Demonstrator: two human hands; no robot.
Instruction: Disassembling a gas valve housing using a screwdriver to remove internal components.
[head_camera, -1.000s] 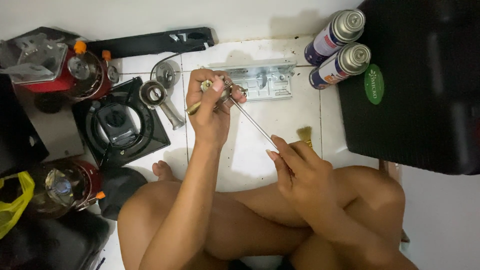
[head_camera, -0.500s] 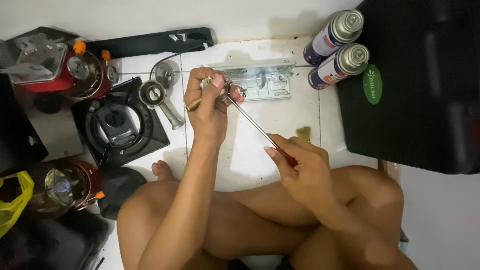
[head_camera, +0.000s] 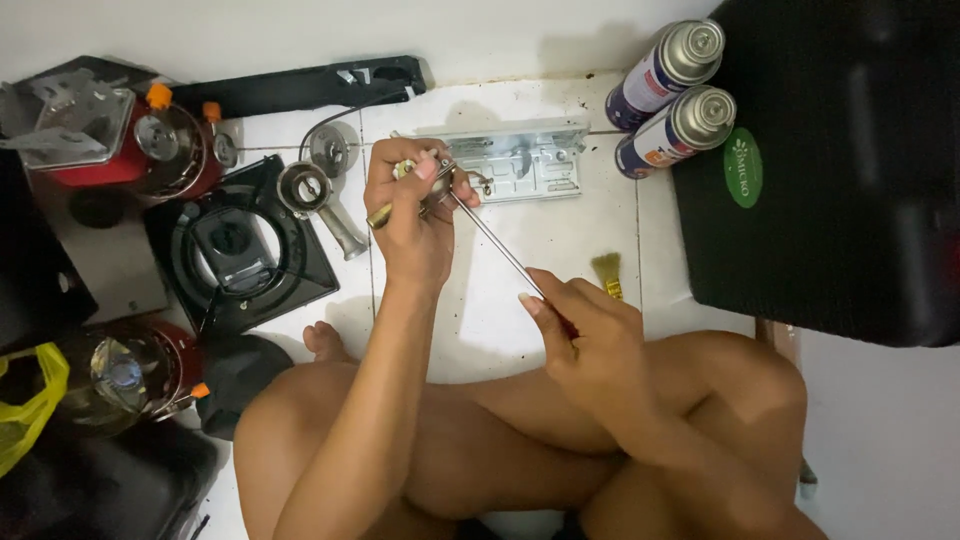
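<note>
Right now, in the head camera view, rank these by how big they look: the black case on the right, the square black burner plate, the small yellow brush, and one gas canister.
1. Black case
2. Square black burner plate
3. Gas canister
4. Small yellow brush

The case may sit nearer the camera, which exaggerates its lead.

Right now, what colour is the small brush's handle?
Yellow; the small brush shows in the head view.

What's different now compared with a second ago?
Little. The right hand slid slightly along the thin metal rod and now partly hides the small brush. The left hand keeps gripping the small metal part. The gas cans and burner stayed put.
</note>
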